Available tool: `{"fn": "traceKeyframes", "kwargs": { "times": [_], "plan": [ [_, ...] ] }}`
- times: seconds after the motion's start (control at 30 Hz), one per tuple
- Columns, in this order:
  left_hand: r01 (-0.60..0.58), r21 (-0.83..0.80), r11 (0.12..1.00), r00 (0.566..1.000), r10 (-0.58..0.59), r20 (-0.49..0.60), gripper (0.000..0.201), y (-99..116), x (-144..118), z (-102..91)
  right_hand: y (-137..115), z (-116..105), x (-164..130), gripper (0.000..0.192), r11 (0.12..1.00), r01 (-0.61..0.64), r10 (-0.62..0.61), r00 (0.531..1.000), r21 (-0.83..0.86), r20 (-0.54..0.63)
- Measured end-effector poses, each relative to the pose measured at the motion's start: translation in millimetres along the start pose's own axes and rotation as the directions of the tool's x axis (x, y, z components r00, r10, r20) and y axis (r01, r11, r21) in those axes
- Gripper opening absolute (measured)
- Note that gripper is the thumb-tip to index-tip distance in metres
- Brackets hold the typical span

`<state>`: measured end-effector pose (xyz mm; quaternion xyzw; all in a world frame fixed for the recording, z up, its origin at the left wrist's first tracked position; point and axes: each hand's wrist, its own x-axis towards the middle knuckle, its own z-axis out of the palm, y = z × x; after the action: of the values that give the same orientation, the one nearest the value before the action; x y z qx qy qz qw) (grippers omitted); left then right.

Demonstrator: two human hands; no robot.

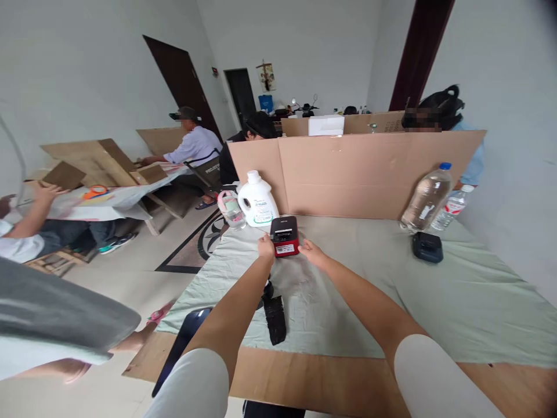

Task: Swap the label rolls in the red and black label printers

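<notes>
Red-and-black device (284, 235) sits on the pale cloth covering the counter (435, 302), toward the far side, just in front of the cardboard divider (361, 174) — both hands are on it.

Left to right: other people at a separate table on the far left, not part of this. A phone-like dark slab (185, 342) lies at the near left edge of the counter. A clear jug with pink handle (230, 209) and a white detergent bottle (257, 200) stand just left of the device, near it but apart. Left hand (266, 247) touches the device's left front corner; the grip looks lightly closed on the edge, though the fingertips are too small to tell exactly. A black pouch-like object (275, 316) lies on the cloth between the forearms. Right hand (311, 251) rests against the device's right front corner, fingers partly spread along the side. Farther right, well apart — a small dark case (427, 247) and two clear water bottles (429, 197) leaning on the divider.

Handling it well, as a judgement: keep both hands squared on opposite sides so it doesn't twist on the loose cloth, and avoid nudging the bottle and jug close by.
</notes>
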<state>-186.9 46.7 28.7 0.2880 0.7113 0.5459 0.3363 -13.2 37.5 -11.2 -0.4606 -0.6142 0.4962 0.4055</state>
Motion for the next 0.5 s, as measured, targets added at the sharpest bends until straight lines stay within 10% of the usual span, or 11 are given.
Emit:
{"fn": "traceKeyframes", "kwargs": {
  "times": [0.17, 0.27, 0.4, 0.5],
  "plan": [
    [-0.398, 0.164, 0.903, 0.901, 0.418, -0.114, 0.026, 5.3, -46.8, 27.8, 20.4, -105.4, -61.2, 0.053, 0.904, -0.057, -0.084, 0.948, -0.423, -0.308],
    [-0.497, 0.032, 0.867, 0.867, 0.494, 0.071, 0.023, -5.8, -95.1, 53.4, 29.6, -193.9, -96.9, 0.060, 0.743, -0.275, -0.257, 0.725, -0.610, -0.639],
    [-0.377, -0.096, 0.921, 0.855, 0.386, 0.347, 0.024, -31.0, -168.1, 83.8, 41.2, -285.5, -127.2, 0.081, 0.659, -0.645, -0.198, 0.349, -0.388, -0.916],
    [-0.311, -0.135, 0.941, 0.801, 0.337, 0.495, 0.026, -53.8, -213.0, 95.8, 49.3, -315.9, -130.6, 0.098, 0.609, -0.753, -0.010, 0.306, -0.249, -0.952]
  ]
}}
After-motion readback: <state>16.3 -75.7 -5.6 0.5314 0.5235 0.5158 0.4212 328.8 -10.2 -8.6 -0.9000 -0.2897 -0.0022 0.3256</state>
